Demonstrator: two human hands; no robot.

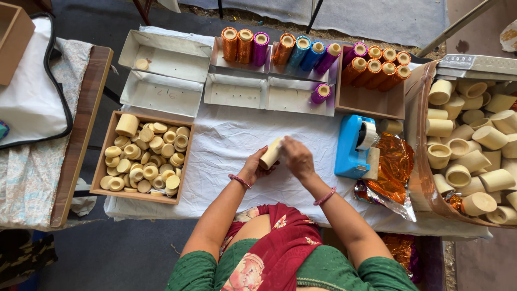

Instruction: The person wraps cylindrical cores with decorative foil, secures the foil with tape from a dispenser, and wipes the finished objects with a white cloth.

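A white-clothed desk (226, 145) crowded with trays: at centre, the left hand (252, 168) grips a cream tube (271, 154) while the right hand (298, 157) pinches its upper end. The blue tape dispenser (353, 146) sits at three o'clock; a loose grip could likely send the tube rolling toward the box of cream caps (144, 159) at nine o'clock.

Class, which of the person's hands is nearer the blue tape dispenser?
Right. The right hand is just left of the blue tape dispenser; the left hand lies farther left.

blue tape dispenser (350, 146), orange foil (392, 170)
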